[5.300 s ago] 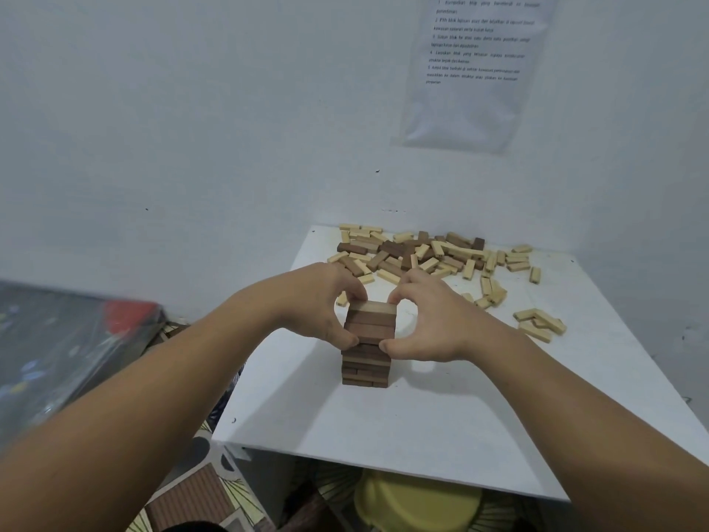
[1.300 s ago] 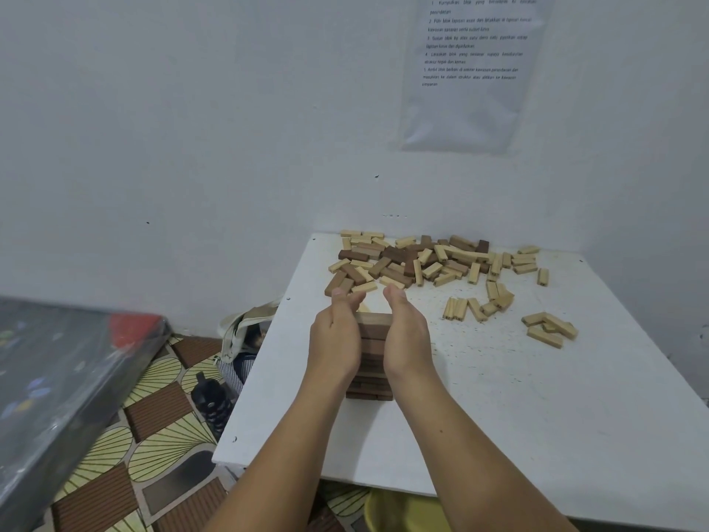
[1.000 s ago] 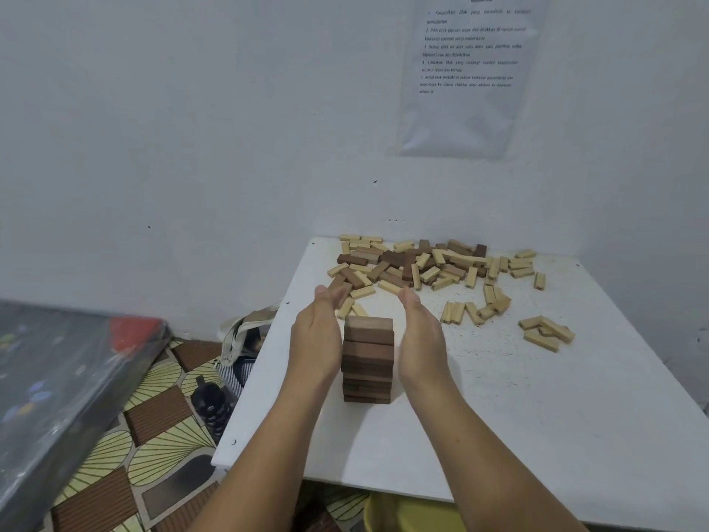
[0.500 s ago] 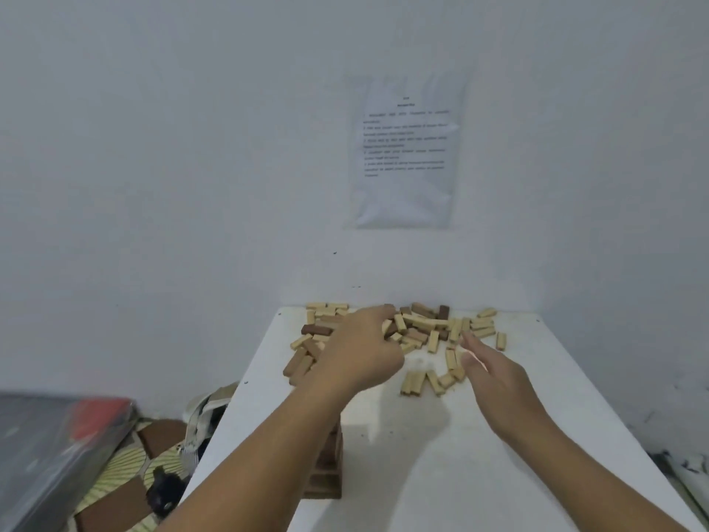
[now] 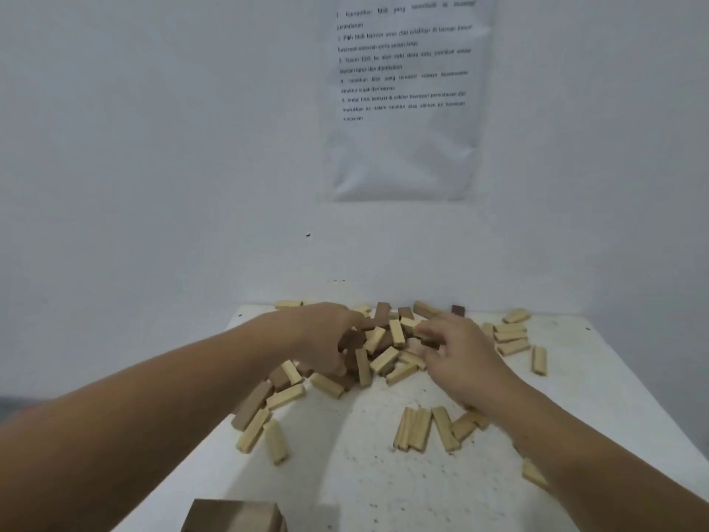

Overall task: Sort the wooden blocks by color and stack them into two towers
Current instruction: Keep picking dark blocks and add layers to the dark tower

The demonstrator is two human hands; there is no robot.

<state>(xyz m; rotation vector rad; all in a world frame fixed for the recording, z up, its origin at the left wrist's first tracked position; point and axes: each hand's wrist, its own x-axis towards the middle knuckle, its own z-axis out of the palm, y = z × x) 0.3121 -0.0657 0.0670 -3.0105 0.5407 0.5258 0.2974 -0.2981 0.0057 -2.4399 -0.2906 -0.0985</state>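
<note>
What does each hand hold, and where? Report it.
Left hand seems to grip a dark block by its end, in the pile; right hand: cannot tell.

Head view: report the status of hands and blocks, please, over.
Left hand and right hand both in the pile, grips unclear. Dark tower near, only its top shows. Light blocks lie mixed over dark blocks.

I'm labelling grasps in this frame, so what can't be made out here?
Dark brown wooden block tower: cut off by the head view's bottom edge.
Left hand: fingertips hidden in the heap of loose wooden blocks; grip unclear.
Right hand: motion-blurred; grip unclear.
White printed sheet on the wall: text blurred.
</note>
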